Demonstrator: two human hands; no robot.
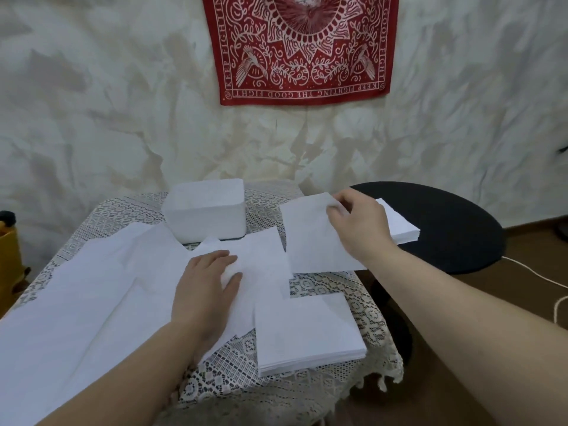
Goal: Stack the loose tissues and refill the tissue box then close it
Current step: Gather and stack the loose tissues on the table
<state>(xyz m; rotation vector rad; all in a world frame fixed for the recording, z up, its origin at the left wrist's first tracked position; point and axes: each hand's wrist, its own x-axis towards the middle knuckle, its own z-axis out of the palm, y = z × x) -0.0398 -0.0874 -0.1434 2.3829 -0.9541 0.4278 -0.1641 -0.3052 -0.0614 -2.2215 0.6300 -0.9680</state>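
Observation:
A white tissue box (205,212) stands at the back of the lace-covered table (233,364). Loose white tissues (92,290) lie spread over the table's left half. My left hand (206,290) rests flat on one of them, fingers straight, thumb out. My right hand (358,224) pinches the far edge of a single tissue (310,241) and holds it above the table's right edge. A neat stack of tissues (307,333) lies at the front right. Another stack (399,226) sits on the black stool, partly hidden by my right hand.
A round black stool (455,226) stands right of the table. A white cord (547,281) runs over the brown floor. A yellow object (7,256) is at the far left. A red bandana (302,47) hangs on the crumpled white wall.

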